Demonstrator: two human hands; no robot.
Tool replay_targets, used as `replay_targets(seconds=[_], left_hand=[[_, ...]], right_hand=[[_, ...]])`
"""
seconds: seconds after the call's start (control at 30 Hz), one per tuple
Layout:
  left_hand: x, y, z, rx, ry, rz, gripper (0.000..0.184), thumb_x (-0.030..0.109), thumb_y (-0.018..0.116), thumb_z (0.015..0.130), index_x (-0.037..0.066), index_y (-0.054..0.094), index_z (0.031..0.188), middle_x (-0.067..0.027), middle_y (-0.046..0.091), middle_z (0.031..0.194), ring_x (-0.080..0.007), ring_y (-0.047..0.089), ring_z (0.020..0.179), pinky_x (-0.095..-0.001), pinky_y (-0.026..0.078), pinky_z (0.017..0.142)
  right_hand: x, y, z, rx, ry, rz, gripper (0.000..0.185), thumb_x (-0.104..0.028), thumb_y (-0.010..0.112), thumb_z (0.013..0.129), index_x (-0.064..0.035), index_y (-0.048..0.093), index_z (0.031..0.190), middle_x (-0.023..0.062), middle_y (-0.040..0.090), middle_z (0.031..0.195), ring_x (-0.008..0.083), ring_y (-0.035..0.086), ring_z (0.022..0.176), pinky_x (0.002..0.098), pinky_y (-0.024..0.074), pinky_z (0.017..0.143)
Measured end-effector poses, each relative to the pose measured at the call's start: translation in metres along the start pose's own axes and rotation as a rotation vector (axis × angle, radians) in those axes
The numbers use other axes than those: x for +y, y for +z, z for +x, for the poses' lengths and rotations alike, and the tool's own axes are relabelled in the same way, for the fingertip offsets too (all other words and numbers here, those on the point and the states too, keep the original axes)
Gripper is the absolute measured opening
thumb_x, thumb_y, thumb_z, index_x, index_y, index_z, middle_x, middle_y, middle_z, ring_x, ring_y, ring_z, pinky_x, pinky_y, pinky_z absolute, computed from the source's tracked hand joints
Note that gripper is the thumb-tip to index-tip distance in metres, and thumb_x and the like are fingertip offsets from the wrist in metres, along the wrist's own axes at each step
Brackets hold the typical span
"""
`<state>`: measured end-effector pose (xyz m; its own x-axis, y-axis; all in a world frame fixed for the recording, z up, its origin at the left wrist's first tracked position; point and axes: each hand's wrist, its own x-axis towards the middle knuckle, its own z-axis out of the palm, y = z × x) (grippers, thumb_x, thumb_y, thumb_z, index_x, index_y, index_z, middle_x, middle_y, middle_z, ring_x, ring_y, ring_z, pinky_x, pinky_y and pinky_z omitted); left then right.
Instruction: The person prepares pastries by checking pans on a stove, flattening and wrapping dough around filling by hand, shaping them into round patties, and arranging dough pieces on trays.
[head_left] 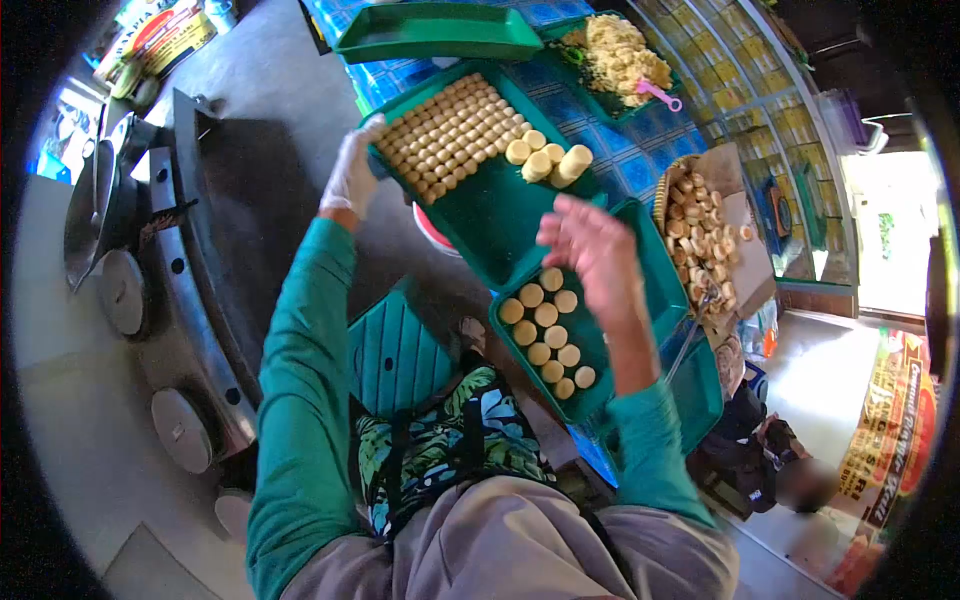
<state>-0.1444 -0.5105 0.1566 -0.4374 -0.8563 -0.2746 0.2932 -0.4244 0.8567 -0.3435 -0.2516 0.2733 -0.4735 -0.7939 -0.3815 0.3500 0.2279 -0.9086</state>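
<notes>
Head view, from where I stand: gloved left hand (352, 172) has its fingers against the left rim of 1 green tray (475, 215) of small pale balls (445, 135) and larger discs (555, 165), clamped or not can't tell; blurred right hand (592, 250), released, fingers part-curled, hangs near the tray's right edge.

Green rectangular tray (470, 220), slantwise; inside, close-set rows of small beige balls (448, 135) beside pale-yellow round discs (537, 166), some stacked.
</notes>
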Motion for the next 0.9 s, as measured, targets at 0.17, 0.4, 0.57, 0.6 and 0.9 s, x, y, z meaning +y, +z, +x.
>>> replay_targets(seconds=[0.17,0.4,0.57,0.6,0.9], left_hand=[[0.043,-0.006,0.036,-0.143,-0.060,0.463,0.058,0.047,0.069,0.078,0.002,0.062,0.115,-0.0100,0.061,0.112,-0.0202,0.054,0.106,-0.0361,0.039,0.096],[0.037,-0.015,0.061,-0.293,-0.070,0.748,0.067,0.053,0.070,0.075,-0.001,0.061,0.114,-0.0107,0.061,0.112,-0.0217,0.053,0.108,-0.0362,0.038,0.096],[0.034,-0.007,0.049,-0.090,-0.012,0.780,0.072,0.051,0.071,0.076,-0.005,0.055,0.118,-0.0144,0.053,0.120,-0.0230,0.047,0.117,-0.0365,0.036,0.099],[0.039,-0.003,0.039,-0.083,-0.014,0.781,0.072,0.051,0.071,0.076,-0.005,0.055,0.118,-0.0144,0.053,0.120,-0.0230,0.047,0.117,-0.0365,0.036,0.099],[0.031,-0.051,0.003,-0.032,0.064,0.593,0.035,0.030,0.067,0.086,-0.001,0.066,0.102,-0.0026,0.062,0.094,-0.0109,0.054,0.088,-0.0275,0.042,0.081]], right_hand=[[0.058,-0.052,0.042,0.452,-0.541,-1.094,0.039,-0.011,0.065,0.081,0.0012,0.059,0.117,0.0192,0.065,0.102,0.0328,0.065,0.081,0.0428,0.0523,0.071],[0.038,-0.094,0.122,0.418,-0.233,-1.519,0.032,-0.013,0.064,0.071,0.0017,0.065,0.099,0.0246,0.065,0.095,0.0408,0.062,0.092,0.0471,0.0481,0.083],[0.041,-0.122,0.147,0.338,-0.116,-1.339,0.029,-0.016,0.060,0.067,0.0010,0.066,0.090,0.0247,0.065,0.097,0.0416,0.060,0.099,0.0459,0.0477,0.083],[0.050,-0.133,0.158,0.375,-0.131,-1.243,0.030,-0.015,0.058,0.067,0.0003,0.066,0.091,0.0246,0.065,0.096,0.0421,0.060,0.098,0.0456,0.0475,0.082],[0.035,-0.108,0.197,0.340,-0.408,-1.054,0.035,-0.008,0.051,0.067,-0.0045,0.070,0.096,0.0243,0.066,0.095,0.0400,0.062,0.094,0.0420,0.0473,0.084]])
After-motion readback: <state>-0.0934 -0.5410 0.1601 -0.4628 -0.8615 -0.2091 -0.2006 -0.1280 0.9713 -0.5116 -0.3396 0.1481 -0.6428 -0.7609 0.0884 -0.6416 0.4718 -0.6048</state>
